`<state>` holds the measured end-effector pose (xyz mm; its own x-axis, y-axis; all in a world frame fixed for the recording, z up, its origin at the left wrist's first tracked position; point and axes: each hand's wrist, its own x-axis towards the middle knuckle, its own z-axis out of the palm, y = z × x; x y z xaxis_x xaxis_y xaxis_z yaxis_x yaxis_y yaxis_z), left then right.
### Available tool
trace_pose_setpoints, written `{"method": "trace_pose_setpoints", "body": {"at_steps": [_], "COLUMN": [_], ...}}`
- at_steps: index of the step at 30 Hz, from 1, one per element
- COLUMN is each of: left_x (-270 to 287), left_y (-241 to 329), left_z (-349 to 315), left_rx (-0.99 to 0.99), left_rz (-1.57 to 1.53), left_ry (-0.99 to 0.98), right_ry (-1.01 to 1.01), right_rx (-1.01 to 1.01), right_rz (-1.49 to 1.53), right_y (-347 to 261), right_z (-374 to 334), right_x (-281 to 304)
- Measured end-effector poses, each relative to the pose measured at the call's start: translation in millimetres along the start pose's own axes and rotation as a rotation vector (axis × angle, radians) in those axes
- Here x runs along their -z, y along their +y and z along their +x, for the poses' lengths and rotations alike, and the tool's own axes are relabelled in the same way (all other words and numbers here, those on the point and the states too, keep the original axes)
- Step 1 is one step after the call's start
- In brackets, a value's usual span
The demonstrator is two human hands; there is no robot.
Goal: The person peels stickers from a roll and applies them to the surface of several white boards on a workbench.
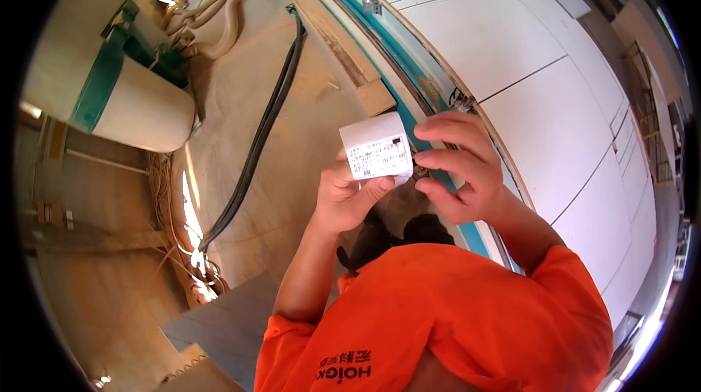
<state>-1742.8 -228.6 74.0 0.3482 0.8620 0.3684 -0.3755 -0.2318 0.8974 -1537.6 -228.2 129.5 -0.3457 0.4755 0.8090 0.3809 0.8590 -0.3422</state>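
Bright orange short-sleeved shirt point(504, 311) — black lettering point(343, 366) low down — dark shoes point(427, 230).

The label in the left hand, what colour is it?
The label is white with black printing, seen best in the head view.

Orange, white and teal

My paper label point(376, 151), mid-frame, is white, patterned with rows of black print and a small black block. My shirt point(467, 297), lower centre, is bright orange with black lettering. At upper right I see white panels point(522, 89) ruled by thin dark lines, with a teal machine frame point(473, 240) along their left. At upper left, the bag point(150, 103) is off-white with a green band; the cables point(263, 136) near it are black, the floor point(307, 92) dusty tan.
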Motion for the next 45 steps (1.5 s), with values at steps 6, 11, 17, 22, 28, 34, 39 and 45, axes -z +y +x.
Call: {"method": "trace_pose_setpoints", "body": {"at_steps": [6, 11, 17, 22, 28, 34, 39, 45], "left_x": [50, 71, 101, 92, 82, 88, 103, 115], "left_y": [-16, -48, -94, -132, -183, -231, -244, -259], "left_z": [112, 186, 257, 322, 394, 441, 443, 423], "left_rx": [0.008, 0.122, 0.337, 0.501, 0.670, 0.922, 1.056, 1.132], "left_rz": [0.007, 0.058, 0.127, 0.220, 0.277, 0.449, 0.409, 0.499], "left_ry": [-0.111, -0.092, -0.076, 0.019, 0.074, -0.091, 0.151, 0.385], "right_ry": [0.046, -0.003, -0.011, 0.019, -0.157, 0.363, 0.764, 0.495], "right_rx": [-0.084, -0.089, -0.198, -0.381, -0.801, -1.222, -1.153, -1.152], "right_rz": [-0.079, -0.069, 0.187, 0.410, 0.603, 0.980, -0.023, 0.057], "right_y": [81, 163, 283, 375, 460, 630, 841, 978], "right_z": [51, 87, 86, 77, 74, 49, 9, -3], "right_x": [-9, -17, -46, -45, -23, 32, 125, 83]}}
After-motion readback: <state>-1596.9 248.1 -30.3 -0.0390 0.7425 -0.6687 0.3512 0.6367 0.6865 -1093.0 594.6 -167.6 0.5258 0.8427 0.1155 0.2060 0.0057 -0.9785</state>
